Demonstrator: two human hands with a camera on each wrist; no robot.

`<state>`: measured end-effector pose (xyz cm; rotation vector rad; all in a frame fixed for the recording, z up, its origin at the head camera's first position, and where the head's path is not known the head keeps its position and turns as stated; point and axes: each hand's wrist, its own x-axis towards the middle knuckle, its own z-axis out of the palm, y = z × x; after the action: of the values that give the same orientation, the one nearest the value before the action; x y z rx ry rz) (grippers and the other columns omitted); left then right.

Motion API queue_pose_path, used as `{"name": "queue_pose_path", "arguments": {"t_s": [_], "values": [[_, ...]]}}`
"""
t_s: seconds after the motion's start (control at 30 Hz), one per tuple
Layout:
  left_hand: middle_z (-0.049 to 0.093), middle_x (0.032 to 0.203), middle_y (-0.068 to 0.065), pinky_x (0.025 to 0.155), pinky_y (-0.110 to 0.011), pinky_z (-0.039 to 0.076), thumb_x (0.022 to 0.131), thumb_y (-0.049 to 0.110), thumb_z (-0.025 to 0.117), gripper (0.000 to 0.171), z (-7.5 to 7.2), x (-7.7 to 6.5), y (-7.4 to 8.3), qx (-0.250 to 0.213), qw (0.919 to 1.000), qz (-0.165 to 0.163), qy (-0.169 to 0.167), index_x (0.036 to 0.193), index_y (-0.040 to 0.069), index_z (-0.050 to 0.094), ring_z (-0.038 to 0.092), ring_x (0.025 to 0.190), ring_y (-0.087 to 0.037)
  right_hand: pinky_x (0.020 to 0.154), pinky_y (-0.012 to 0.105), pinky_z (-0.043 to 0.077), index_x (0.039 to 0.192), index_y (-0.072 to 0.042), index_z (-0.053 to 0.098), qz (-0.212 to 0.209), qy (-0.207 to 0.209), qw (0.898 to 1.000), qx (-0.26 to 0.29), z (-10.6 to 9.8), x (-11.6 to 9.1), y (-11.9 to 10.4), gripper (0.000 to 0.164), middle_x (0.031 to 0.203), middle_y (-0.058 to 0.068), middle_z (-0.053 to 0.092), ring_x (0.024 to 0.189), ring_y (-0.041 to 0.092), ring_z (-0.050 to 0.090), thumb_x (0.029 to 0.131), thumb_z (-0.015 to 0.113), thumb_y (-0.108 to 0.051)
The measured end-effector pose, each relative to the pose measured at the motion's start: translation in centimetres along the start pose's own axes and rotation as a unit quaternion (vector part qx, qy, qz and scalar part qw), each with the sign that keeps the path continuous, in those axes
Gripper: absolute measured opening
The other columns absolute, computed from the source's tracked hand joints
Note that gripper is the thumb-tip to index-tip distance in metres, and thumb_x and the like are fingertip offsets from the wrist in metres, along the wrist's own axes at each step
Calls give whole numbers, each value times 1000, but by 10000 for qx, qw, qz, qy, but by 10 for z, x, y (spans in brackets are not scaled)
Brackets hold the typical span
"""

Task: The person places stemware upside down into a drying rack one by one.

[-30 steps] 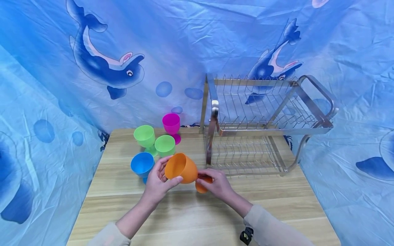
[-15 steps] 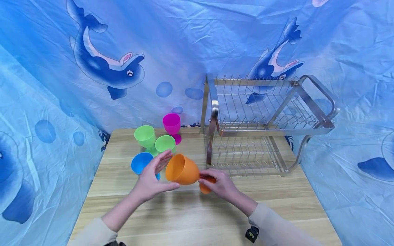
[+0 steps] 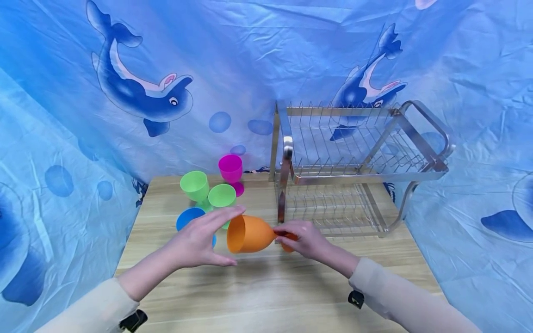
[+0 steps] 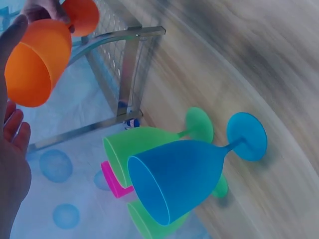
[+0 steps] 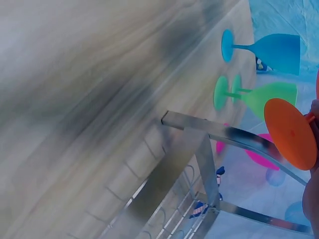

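Note:
An orange plastic goblet [image 3: 256, 234] lies on its side in the air above the table, its mouth facing left. My right hand [image 3: 306, 238] pinches its stem close to the round foot [image 5: 290, 133]. Beside the mouth, my left hand [image 3: 204, 240] holds its thumb and fingers spread, apart from the cup in the head view. Behind the left hand stands a blue goblet [image 4: 179, 174], partly hidden by it in the head view. Two green goblets [image 3: 194, 186] and a magenta goblet [image 3: 230, 168] stand upright farther back.
A two-tier metal dish rack [image 3: 362, 178] stands at the back right, its left post near my right hand. The wooden table [image 3: 266, 296] reaches toward me. Blue dolphin-print cloth [image 3: 233, 55] hangs at the back and both sides.
My left hand has let go of the orange goblet's bowl and drawn back left with fingers spread. My right hand has carried the goblet slightly right and tipped it nearer level.

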<state>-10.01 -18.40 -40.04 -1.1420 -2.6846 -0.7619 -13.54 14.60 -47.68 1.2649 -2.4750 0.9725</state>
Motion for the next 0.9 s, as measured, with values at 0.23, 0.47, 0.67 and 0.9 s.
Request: {"name": "queue_pose_path", "arguments": {"t_s": [0.23,0.47,0.67,0.9], "values": [[55,159,-7,101,-51,60,62,52,104,118,8,4,-3,288,9978,555,208,158,12,50,57,141,-29,86,31,65,117,-5,81,-337,-66,9994,53,-6,6,2,30,110,5,82,97,17,79,89,88,-11],[62,151,-7,99,-50,62,62,49,105,109,13,3,-5,351,9962,664,445,152,12,56,63,134,-27,86,27,64,115,-6,82,-548,-226,9982,-54,-11,13,2,27,109,5,82,99,17,79,89,88,-9],[65,146,-6,97,-48,63,61,44,106,103,14,2,-6,237,9967,470,614,148,13,60,65,131,-26,87,24,63,117,-5,81,-677,-434,9968,19,-15,22,3,28,109,5,81,98,16,79,90,87,-8],[67,144,-2,95,-49,64,60,39,107,99,16,-6,-8,51,9961,39,878,145,15,63,66,129,-26,92,33,64,127,-7,78,-595,-432,9973,36,-21,28,-1,41,119,5,80,108,20,76,88,90,-15]]}}
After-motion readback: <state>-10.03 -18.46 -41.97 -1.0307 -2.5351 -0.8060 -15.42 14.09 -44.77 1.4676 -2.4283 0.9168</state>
